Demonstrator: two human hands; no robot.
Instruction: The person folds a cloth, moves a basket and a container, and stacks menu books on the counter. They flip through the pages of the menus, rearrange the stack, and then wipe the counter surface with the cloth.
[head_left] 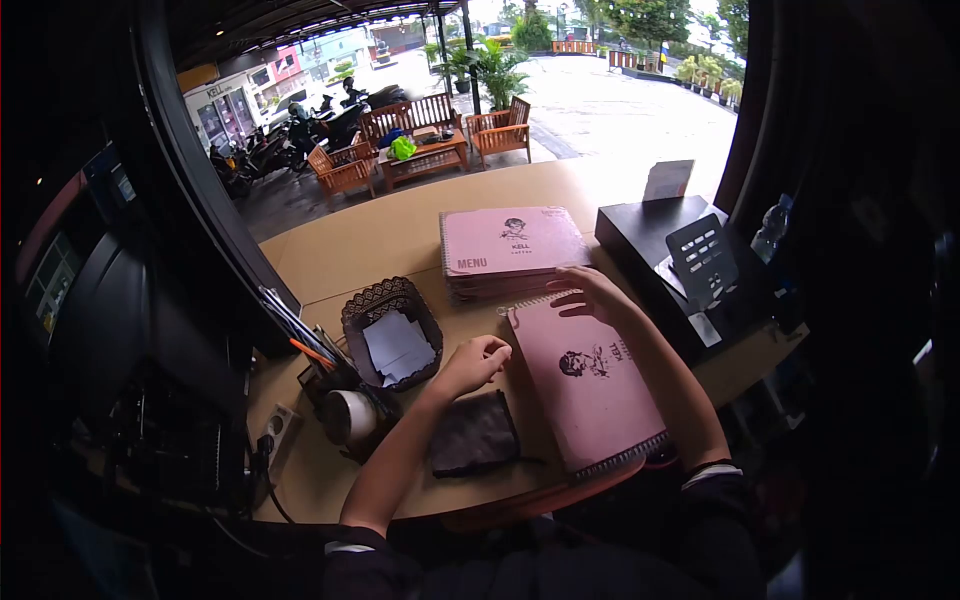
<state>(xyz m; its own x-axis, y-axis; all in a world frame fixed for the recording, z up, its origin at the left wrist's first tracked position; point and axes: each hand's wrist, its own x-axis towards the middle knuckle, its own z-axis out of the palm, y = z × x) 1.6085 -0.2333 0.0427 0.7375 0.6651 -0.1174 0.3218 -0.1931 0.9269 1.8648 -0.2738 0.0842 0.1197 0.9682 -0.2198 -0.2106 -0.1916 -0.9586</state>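
A pink spiral-bound menu with a drawn figure and the word KELL lies turned sideways on the counter. Above its far end hovers my right hand, fingers apart and slightly bent, holding nothing. Just behind that hand sits a stack of similar pink menus, the top one marked MENU. My left hand has its fingers curled in, with nothing visible in them, left of the single menu. Below it lies a dark pouch. A dark lace-edged basket holding white paper slips stands left of this hand.
On the left are a pen holder, a white roll and a power socket strip. A black box with a dark stand is at right, near a clear bottle. Wooden outdoor seating stands beyond the counter.
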